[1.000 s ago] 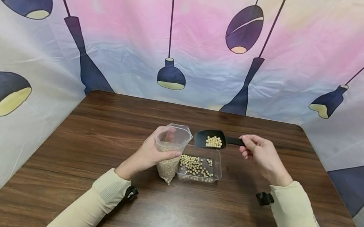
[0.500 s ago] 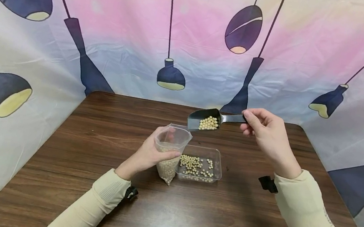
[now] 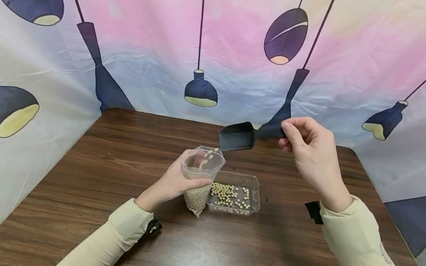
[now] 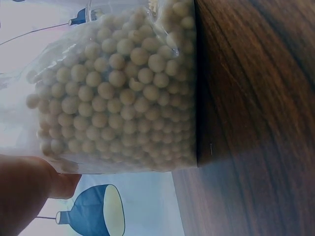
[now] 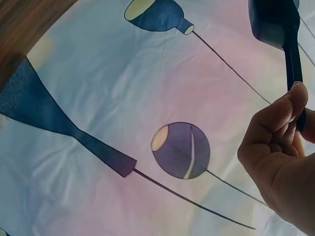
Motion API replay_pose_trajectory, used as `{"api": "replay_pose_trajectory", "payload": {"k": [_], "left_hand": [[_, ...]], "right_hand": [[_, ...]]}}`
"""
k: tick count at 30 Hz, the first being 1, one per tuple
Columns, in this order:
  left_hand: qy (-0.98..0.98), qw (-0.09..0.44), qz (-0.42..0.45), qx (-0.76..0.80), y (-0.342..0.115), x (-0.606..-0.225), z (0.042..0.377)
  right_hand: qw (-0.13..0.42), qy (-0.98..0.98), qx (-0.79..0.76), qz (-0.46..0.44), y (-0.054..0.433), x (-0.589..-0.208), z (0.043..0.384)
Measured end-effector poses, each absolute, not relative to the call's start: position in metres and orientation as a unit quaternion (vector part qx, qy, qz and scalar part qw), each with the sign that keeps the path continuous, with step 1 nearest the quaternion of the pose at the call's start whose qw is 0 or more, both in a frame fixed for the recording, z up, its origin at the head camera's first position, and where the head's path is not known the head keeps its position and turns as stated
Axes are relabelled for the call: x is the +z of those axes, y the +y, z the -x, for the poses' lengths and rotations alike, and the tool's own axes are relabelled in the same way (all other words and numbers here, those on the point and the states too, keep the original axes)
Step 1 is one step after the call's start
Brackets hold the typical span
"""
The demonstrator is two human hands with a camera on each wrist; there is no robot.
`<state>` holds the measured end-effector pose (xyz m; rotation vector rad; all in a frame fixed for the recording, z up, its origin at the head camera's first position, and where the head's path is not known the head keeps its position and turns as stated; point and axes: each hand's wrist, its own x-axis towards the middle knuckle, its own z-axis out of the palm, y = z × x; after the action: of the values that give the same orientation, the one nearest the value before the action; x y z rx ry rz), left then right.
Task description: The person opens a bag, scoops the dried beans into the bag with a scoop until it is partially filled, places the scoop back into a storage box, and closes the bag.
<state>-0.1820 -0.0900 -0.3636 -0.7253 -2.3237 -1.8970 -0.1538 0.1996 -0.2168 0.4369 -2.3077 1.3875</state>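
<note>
My left hand (image 3: 175, 181) holds a clear plastic bag (image 3: 196, 199) upright by its sides, its mouth spread wide. Pale round beans fill the lower part of the bag, seen close up in the left wrist view (image 4: 118, 93). Above and right of the mouth, my right hand (image 3: 310, 153) pinches the handle of a black scoop (image 3: 237, 136), tipped down to the left. Beans (image 3: 210, 154) are falling from its lip into the bag, and the scoop's bowl looks bare. In the right wrist view the scoop (image 5: 275, 24) shows from its underside, fingers curled on the handle.
Right beside the bag stands a clear plastic box (image 3: 258, 198) with more beans lying on its bottom. Both are on a brown wooden table (image 3: 134, 140). A cloth backdrop (image 3: 143, 73) printed with lamps hangs behind and at the sides.
My right hand has risen with the loaded scoop from over the box, moved it left to the bag's mouth and tipped it, so the beans slide out. The left hand and bag stay put.
</note>
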Motion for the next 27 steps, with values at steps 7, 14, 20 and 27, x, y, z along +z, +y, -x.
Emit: {"api": "replay_pose_trajectory", "payload": {"k": [7,14,20,27], "left_hand": [[-0.757,0.026,0.231,-0.611,-0.091,-0.363,0.182],[-0.747,0.006,0.249,-0.617,-0.098,-0.364,0.183],[-0.702,0.008,0.306,-0.643,-0.102,-0.368,0.188],[-0.655,0.012,0.305,-0.691,-0.101,-0.369,0.192]], "right_hand": [[0.301,-0.831,0.425,-0.196,0.196,-0.217,0.143],[0.213,-0.891,0.382,-0.118,0.221,-0.252,0.152],[-0.019,-0.881,0.466,-0.076,0.233,-0.311,0.168],[-0.089,-0.865,0.491,-0.055,0.224,-0.347,0.171]]}}
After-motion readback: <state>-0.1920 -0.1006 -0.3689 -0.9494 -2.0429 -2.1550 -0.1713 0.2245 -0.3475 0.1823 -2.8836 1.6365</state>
